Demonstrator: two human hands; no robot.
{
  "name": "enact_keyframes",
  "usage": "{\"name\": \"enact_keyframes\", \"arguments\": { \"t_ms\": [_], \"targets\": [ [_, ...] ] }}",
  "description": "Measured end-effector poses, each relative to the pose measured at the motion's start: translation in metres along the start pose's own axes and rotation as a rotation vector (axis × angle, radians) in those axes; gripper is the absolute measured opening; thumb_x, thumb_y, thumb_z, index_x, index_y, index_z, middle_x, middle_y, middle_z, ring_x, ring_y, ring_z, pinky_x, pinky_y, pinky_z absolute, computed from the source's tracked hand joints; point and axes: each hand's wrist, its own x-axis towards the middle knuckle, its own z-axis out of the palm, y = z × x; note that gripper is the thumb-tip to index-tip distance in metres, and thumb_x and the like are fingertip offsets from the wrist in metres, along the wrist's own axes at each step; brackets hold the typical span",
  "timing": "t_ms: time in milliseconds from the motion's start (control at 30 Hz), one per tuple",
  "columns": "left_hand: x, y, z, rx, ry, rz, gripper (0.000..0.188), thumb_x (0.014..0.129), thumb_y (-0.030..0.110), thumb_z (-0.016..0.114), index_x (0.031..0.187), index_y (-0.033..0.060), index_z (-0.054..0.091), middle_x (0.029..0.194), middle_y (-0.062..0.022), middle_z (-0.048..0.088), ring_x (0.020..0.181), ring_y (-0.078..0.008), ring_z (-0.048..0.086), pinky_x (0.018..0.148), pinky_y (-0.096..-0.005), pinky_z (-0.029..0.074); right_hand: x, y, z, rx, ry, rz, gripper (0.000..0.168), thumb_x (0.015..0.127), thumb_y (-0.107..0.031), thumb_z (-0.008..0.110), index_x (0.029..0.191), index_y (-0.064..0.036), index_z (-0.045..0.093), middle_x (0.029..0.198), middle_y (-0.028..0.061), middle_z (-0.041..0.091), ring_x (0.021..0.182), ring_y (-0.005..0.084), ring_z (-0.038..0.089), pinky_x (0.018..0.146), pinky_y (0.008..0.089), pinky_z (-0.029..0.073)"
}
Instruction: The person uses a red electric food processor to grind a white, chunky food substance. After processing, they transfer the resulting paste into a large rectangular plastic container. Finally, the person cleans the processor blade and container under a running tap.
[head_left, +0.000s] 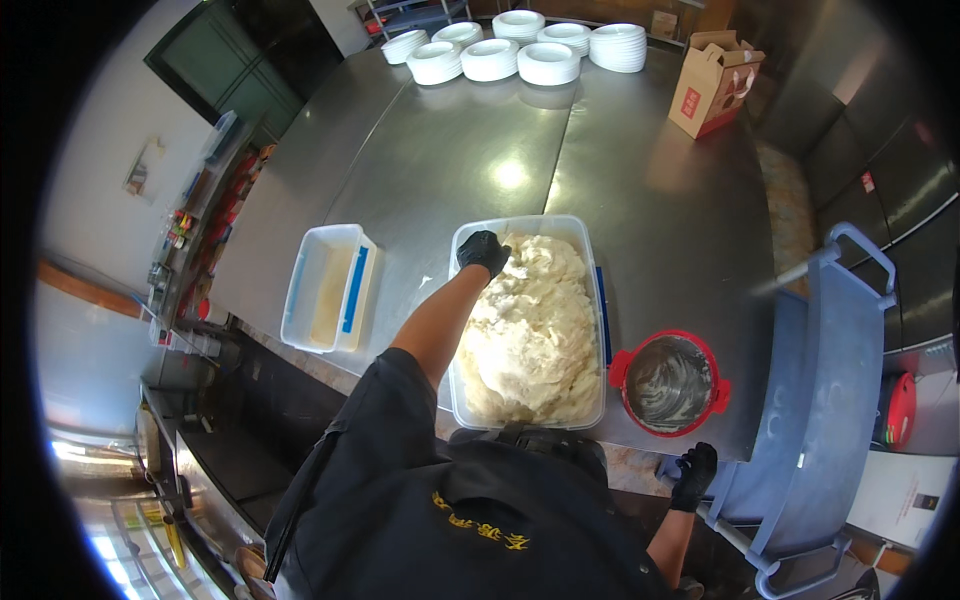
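Observation:
A large mass of pale dough (532, 330) fills a clear plastic tub (592, 247) at the table's near edge. My left hand (484, 253), in a black glove, is at the tub's far left corner, against the dough's edge; its fingers are curled, and whether they grip dough or the tub cannot be told. My right hand (696, 469), also black-gloved, is held off the table's near edge, fingers curled in, with nothing seen in it. Just beyond it is a red-rimmed round pot (671, 382) with whitish residue inside.
A second clear tub with blue latches (330, 289) sits on the left of the steel table (442, 157). Stacks of white plates (549, 64) line the far edge, with a cardboard box (712, 82) at far right. A blue-grey cart (817, 375) stands against the right side.

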Motion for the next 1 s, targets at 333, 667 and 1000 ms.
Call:
{"name": "enact_keyframes", "arguments": {
  "t_ms": [333, 667, 1000],
  "targets": [
    [0.005, 0.007, 0.025, -0.048, 0.169, -0.081, 0.025, 0.08, 0.029, 0.057, 0.087, 0.0095, 0.072, 0.095, -0.0151, 0.069, 0.09, -0.0339, 0.066, 0.079, -0.0446, 0.052, -0.035, -0.015, 0.032, 0.016, -0.04, -0.018, 0.014, 0.09, -0.016, 0.062, 0.1, -0.007, 0.058, 0.078, 0.0024, 0.055, 0.064, 0.0132, 0.056, 0.056, 0.0277, 0.049],
    [-0.012, -0.04, 0.011, -0.196, 0.532, 0.286, 0.027, 0.085, 0.028, 0.066, 0.071, 0.0053, 0.06, 0.073, -0.0162, 0.061, 0.07, -0.0363, 0.061, 0.061, -0.0425, 0.048, -0.043, -0.049, 0.066, -0.058, -0.207, -0.002, 0.018, 0.09, -0.015, 0.063, 0.103, -0.004, 0.057, 0.081, 0.0035, 0.058, 0.065, 0.0132, 0.058, 0.057, 0.0276, 0.049],
    [-0.105, 0.026, -0.094, -1.181, 0.281, 0.4, 0.011, 0.086, 0.006, 0.069, 0.078, 0.0003, 0.066, 0.067, -0.0028, 0.055, 0.064, -0.0108, 0.05, 0.061, -0.0262, 0.041, -0.038, -0.13, 0.244, 0.033, -1.092, 0.151, 0.036, 0.095, -0.015, 0.059, 0.126, 0.002, 0.052, 0.112, 0.0117, 0.061, 0.102, 0.0198, 0.062, 0.083, 0.0352, 0.054]
  ]
}}
